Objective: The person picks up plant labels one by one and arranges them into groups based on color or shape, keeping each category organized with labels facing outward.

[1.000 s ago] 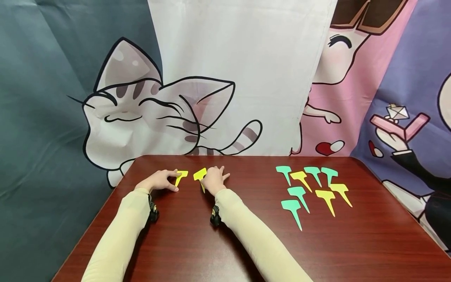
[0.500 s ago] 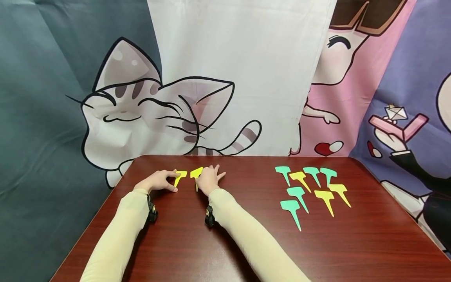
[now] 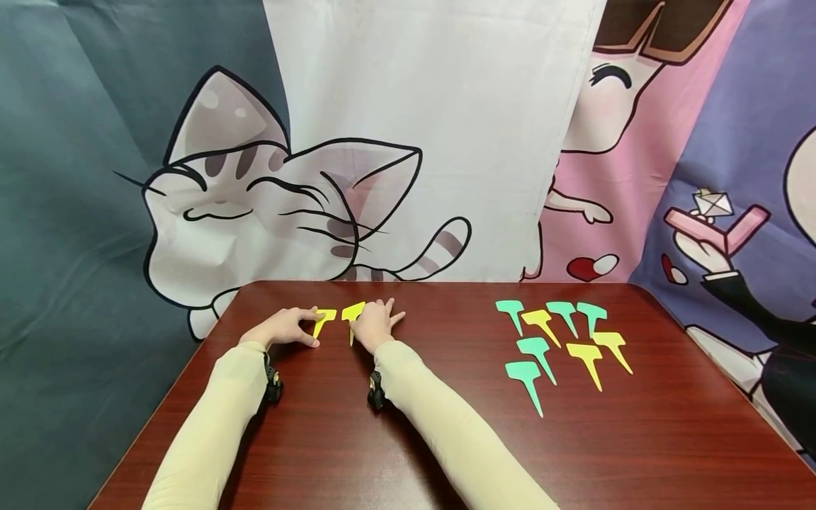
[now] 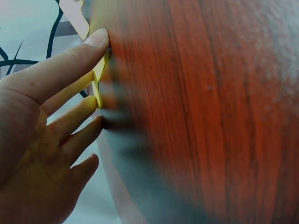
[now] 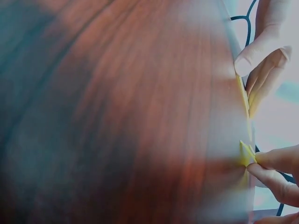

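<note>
In the head view, my left hand holds a yellow T-shaped plant label near the table's far edge, thumb and fingertips at either side of it. That label sits between thumb and fingers in the left wrist view. Just to its right, my right hand pinches a second yellow plant label, its stem pointing toward me. The right wrist view has this label tilted up from the table between thumb and finger. A narrow gap separates the two labels. Fingers partly hide both.
On the right of the brown table lie several green plant labels and 3 yellow plant labels, flat and loosely grouped. Behind the far edge hangs a cartoon-printed cloth.
My right hand has moved slightly left with its yellow plant label, bringing it closer to the other one. My left hand has stayed in place, and the view has shifted a little.
</note>
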A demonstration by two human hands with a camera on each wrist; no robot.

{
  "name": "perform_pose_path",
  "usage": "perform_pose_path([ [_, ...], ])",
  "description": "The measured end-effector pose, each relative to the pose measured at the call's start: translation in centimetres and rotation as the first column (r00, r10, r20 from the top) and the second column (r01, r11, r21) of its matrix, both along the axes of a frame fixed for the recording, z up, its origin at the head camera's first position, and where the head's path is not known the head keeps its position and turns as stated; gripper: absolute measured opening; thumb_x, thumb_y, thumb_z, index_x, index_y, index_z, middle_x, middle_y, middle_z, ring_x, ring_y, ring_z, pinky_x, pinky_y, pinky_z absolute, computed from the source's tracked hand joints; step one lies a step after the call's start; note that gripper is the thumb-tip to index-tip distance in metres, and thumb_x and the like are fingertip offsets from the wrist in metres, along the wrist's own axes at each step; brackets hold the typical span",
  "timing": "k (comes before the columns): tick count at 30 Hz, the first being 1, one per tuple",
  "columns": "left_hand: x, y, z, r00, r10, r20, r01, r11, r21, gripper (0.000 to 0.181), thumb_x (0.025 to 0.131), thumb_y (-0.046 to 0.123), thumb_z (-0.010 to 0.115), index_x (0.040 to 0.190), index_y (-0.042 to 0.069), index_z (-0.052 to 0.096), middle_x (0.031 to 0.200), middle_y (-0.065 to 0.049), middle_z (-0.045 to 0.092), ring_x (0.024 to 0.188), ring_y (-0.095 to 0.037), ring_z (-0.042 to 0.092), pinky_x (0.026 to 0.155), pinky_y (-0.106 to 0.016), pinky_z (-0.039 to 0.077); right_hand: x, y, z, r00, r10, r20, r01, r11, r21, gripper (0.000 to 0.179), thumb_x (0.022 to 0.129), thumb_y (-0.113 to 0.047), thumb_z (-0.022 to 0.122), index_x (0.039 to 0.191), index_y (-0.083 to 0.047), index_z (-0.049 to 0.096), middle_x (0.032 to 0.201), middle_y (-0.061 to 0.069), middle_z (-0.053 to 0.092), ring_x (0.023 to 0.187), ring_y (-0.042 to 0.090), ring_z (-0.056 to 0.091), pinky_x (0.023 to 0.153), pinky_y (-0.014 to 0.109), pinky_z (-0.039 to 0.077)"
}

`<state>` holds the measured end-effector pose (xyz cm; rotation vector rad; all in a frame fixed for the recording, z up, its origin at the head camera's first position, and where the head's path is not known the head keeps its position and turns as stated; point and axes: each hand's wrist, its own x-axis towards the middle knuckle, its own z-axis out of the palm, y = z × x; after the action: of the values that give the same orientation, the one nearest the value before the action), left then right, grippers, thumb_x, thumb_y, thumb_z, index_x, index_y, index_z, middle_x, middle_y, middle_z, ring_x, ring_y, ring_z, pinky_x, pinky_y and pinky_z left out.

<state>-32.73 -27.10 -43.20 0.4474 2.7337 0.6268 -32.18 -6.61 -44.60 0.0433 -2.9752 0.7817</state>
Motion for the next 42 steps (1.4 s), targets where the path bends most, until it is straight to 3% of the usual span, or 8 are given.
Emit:
perform_pose_path([
  [6,0.04,0.04,-0.02,1.0,0.009,0.008,-0.009,1.0,-0.005,0.073,0.077,0.033,0.078,0.14,0.011,0.049,0.153,-0.014,0.031,0.141,-0.043,0.021,0.11,-0.059,0.024,0.25,-0.11,0.17,1.0,0.006,-0.008,-0.006,1.0,0.005,0.033,0.081,-0.033,0.074,0.1,-0.006,0.073,0.127,0.014,0.059,0.139,0.043,0.029,0.104,0.072,0.02],
  [29,0.04,0.04,0.1,1.0,-0.001,0.001,0.001,1.0,-0.011,0.074,0.077,0.034,0.078,0.141,0.011,0.048,0.152,-0.015,0.031,0.141,-0.043,0.022,0.11,-0.058,0.024,-0.16,-0.63,-0.08,0.999,-0.03,0.019,0.03,1.0,-0.005,0.033,0.08,-0.035,0.076,0.097,-0.007,0.073,0.128,0.013,0.058,0.139,0.041,0.029,0.106,0.07,0.018],
  [42,0.08,0.09,0.18,1.0,0.004,0.012,-0.003,1.0,-0.004,0.074,0.077,0.033,0.078,0.14,0.01,0.048,0.153,-0.015,0.031,0.141,-0.043,0.02,0.111,-0.059,0.023,-0.35,-0.54,-0.32,1.0,-0.01,-0.004,0.01,0.999,0.036,0.029,0.079,-0.037,0.076,0.087,-0.009,0.073,0.128,0.012,0.058,0.138,0.04,0.032,0.106,0.07,0.019],
])
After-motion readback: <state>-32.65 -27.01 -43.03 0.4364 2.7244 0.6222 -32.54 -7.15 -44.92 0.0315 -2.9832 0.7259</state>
